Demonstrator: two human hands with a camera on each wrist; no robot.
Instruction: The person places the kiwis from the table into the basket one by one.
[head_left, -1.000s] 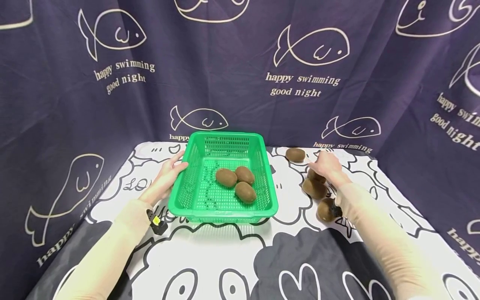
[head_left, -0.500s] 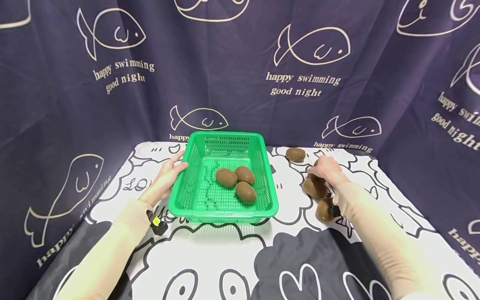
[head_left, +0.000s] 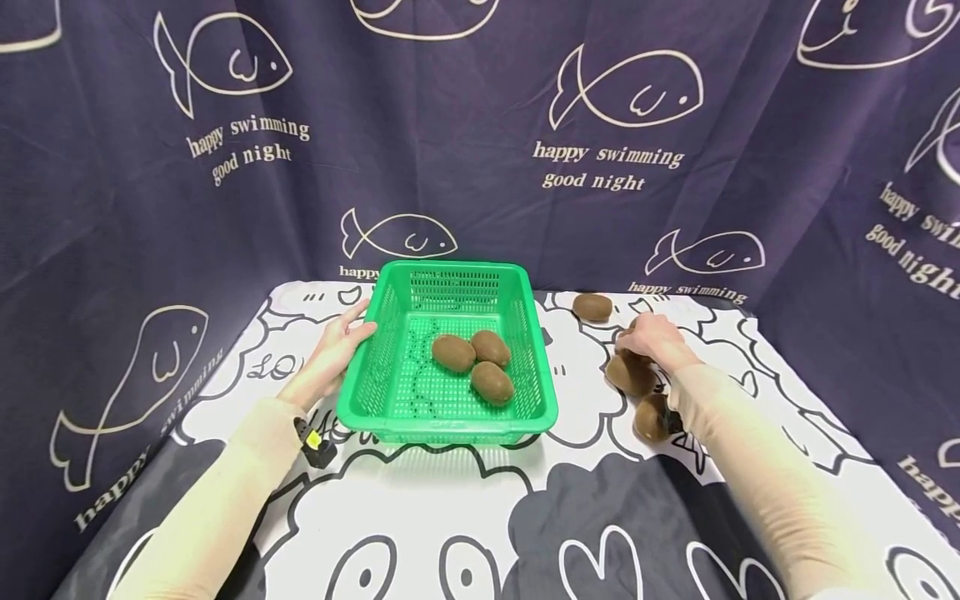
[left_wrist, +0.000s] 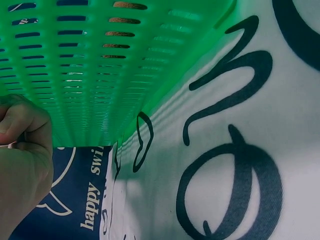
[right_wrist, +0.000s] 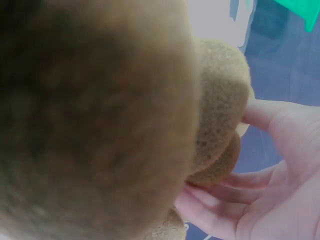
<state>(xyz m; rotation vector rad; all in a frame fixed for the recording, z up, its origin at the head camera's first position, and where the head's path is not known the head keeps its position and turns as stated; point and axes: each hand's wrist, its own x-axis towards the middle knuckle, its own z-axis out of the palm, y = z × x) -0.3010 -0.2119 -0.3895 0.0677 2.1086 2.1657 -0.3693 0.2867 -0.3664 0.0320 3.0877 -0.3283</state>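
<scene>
In the head view a green plastic basket [head_left: 447, 432] holds three brown kiwis [head_left: 453, 353]. My left hand [head_left: 333, 354] is at its left side, thumb at the rim and the other fingers partly hidden against the outer wall. To the right, my right hand [head_left: 654, 340] has its fingers round a kiwi [right_wrist: 220, 165], which it mostly covers from above. Nearer to me lie another kiwi [head_left: 630, 375] and a further kiwi [head_left: 651, 417], close to the right wrist. Behind the right hand, at the back, lies a separate kiwi [head_left: 592, 307].
A black-and-white patterned cloth [head_left: 420, 517] covers the table. Dark blue curtains [head_left: 480, 125] with fish drawings close off the back and both sides. In the right wrist view, one large blurred kiwi [right_wrist: 95, 120] blocks much of the picture.
My right hand has come down slightly over the kiwi beneath it, its fingers drawn closer round it. The left hand and the basket stay where they were.
</scene>
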